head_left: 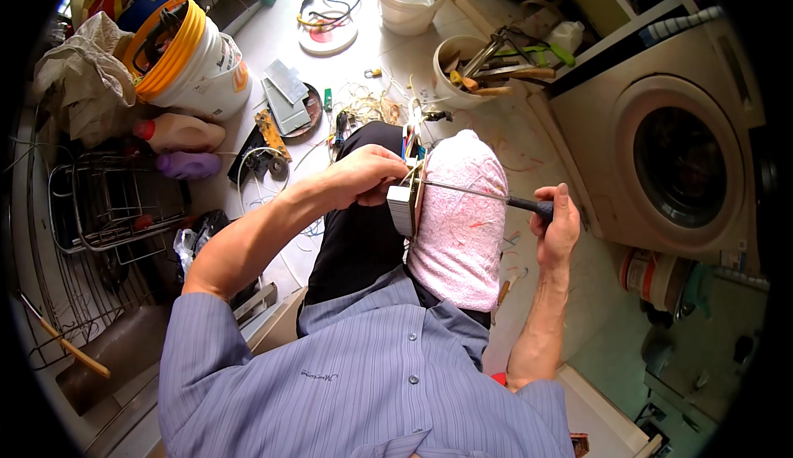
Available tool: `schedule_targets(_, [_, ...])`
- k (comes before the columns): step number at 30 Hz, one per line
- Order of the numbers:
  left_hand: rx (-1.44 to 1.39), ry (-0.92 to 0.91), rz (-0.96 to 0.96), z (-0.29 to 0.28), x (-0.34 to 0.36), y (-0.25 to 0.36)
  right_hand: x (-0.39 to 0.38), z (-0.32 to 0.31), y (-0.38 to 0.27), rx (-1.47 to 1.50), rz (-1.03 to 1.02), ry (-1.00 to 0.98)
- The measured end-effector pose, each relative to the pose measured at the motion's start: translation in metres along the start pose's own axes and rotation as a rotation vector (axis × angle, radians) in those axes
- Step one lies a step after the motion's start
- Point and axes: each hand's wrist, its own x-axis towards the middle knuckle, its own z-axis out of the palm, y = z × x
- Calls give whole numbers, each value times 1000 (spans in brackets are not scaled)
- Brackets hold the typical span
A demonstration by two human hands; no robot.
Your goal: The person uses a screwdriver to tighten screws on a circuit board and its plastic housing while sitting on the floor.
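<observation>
On my lap, a small white finned component with a board rests against a pink towel draped over my right leg, with coloured wires rising from it. My left hand pinches at the top of the component, fingertips partly hidden among wires and fittings. My right hand grips the dark handle of a long screwdriver, whose shaft crosses the towel horizontally to the component. The exact spot where its tip meets the component is too small to make out.
A washing machine stands right; tool bucket and white bucket lie ahead. Tangled wires, metal plates and a coiled cable are on the floor. Orange-rimmed bucket, bottles and wire rack are left.
</observation>
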Motion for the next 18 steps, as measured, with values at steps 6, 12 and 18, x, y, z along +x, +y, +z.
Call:
schedule_targets(6, [-19,-76,12,-4,-1,3,1,1,4,-64,-117,-16])
schedule_targets(12, [-7,-39,-24,-5,3,1,-7,11,-20,182,-253,-217])
schedule_targets(18, [-24,-68,5,0,-2,3,6,-11,-5,-91,-68,-95])
